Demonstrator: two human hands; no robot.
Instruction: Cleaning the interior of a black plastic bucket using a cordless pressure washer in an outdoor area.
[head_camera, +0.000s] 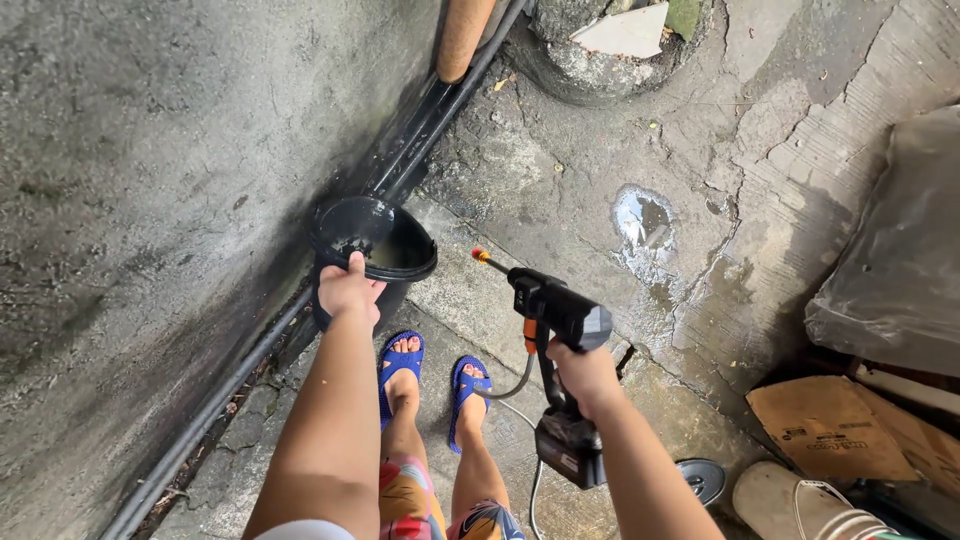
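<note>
Two things in hand. Left hand (347, 288) has its grip closed over the near rim of a black bucket (372, 248), thumb and fingers wrapped on the edge. The bucket sits on the concrete floor (560, 170), tight against the base of the grey wall (150, 200) and the black pipes (420, 130) running along it; rim hold looks like it steadies or tips the bucket. Some dark liquid inside, depth unclear.

Right hand (585, 375) is closed round the handle of a black cordless spray gun (555, 305), nozzle tip (481, 256) red-yellow, aimed toward the bucket side. Battery pack (568, 448) hangs below the fist. Thin hose (515, 385) drops from the gun, so it likely draws water from elsewhere; its far end is cut off at the frame bottom.

Blue sandals (400, 365) are just behind the bucket. Puddle (643, 225) further out. On the right, cardboard (830, 430), a grey plastic-covered bulk (895, 250), and a white pail (800, 505) partly cropped. A small dark round object (703, 478) lies near the arm; can't tell what it is. Trigger finger not visible.
</note>
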